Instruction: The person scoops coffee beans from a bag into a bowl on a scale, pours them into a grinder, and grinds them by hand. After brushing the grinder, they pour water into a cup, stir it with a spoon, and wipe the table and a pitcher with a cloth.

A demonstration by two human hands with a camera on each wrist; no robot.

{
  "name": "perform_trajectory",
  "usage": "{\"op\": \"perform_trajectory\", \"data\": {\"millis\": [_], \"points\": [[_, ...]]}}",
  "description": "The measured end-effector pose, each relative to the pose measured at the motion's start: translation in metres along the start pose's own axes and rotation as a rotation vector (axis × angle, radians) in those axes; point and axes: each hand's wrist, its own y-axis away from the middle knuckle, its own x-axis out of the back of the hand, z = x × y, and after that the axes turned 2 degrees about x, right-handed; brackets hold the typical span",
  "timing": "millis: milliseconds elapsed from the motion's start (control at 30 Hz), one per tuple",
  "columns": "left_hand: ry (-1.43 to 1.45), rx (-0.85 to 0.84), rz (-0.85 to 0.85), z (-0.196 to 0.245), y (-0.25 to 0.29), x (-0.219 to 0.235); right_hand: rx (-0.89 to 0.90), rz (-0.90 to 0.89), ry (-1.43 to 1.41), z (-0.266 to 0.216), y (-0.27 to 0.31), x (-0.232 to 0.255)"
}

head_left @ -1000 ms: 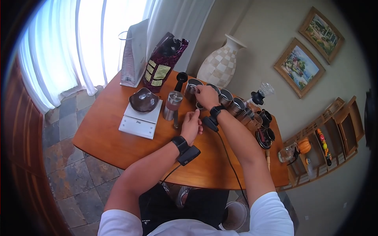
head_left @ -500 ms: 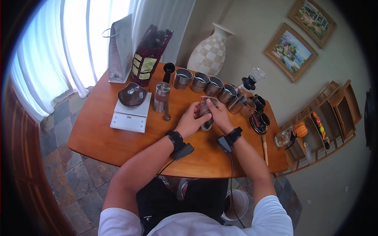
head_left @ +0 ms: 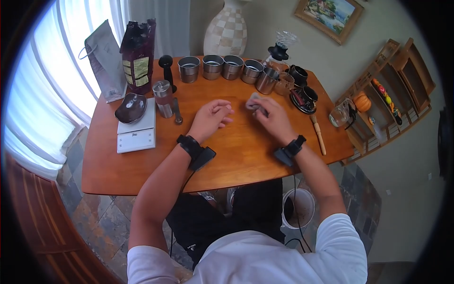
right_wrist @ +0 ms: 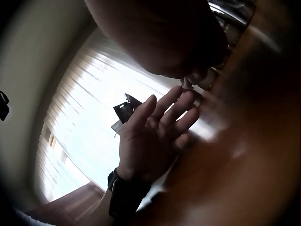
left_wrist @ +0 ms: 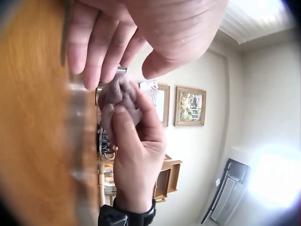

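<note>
My right hand presses a crumpled grey cloth against the wooden table near its middle, with fingers curled over it. In the left wrist view the cloth is bunched under the right hand's fingers. My left hand rests on the table a little left of the cloth, fingers loosely bent and holding nothing. In the right wrist view the left hand shows spread and free. Whether anything sits inside the cloth is hidden.
A row of metal cups lines the far edge. A hand grinder, a scale with a dark bowl and two coffee bags stand at the left. Black mugs, a wooden-handled tool and a glass jar are at the right.
The right hand came back from the row of cups to the table's middle. Both hands held the bundle half a second ago; the left hand has since let go and drawn aside.
</note>
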Motion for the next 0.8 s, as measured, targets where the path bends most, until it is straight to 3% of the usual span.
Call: {"op": "perform_trajectory", "data": {"millis": [67,133,167,233,300,367,433,467,533,633,767,800], "points": [[-0.035,-0.067,0.139,0.013,0.002,0.003,-0.051,0.044,-0.004,0.035,0.008,0.015],[-0.022,-0.084,0.166,0.011,0.0,0.006,-0.157,0.024,0.052,0.074,0.021,0.017],[-0.022,-0.101,0.182,0.01,-0.001,0.007,-0.158,0.019,0.056,0.071,0.023,0.016],[-0.018,-0.106,0.18,0.009,-0.002,0.008,-0.107,-0.016,0.039,0.057,0.031,0.003],[-0.024,-0.106,0.176,0.006,-0.003,0.01,0.085,-0.078,0.287,0.035,0.035,-0.017],[-0.023,-0.115,0.191,0.003,-0.005,0.014,0.195,-0.214,0.222,-0.014,0.045,-0.029],[-0.034,-0.11,0.2,0.003,-0.006,0.018,0.414,-0.332,-0.012,-0.055,0.054,-0.043],[-0.043,-0.105,0.213,0.003,-0.006,0.02,0.412,-0.329,-0.012,-0.072,0.058,-0.043],[0.022,-0.065,0.209,0.006,-0.005,0.021,0.561,-0.564,-0.132,-0.094,0.065,-0.043],[0.112,-0.008,0.192,0.004,-0.005,0.026,0.56,-0.593,-0.164,-0.069,0.049,-0.031],[0.149,-0.021,0.171,0.006,-0.003,0.027,0.318,-0.341,0.347,0.026,0.009,-0.021],[0.147,-0.02,0.167,0.007,-0.002,0.026,0.373,-0.242,0.484,0.043,-0.001,-0.015]]}}
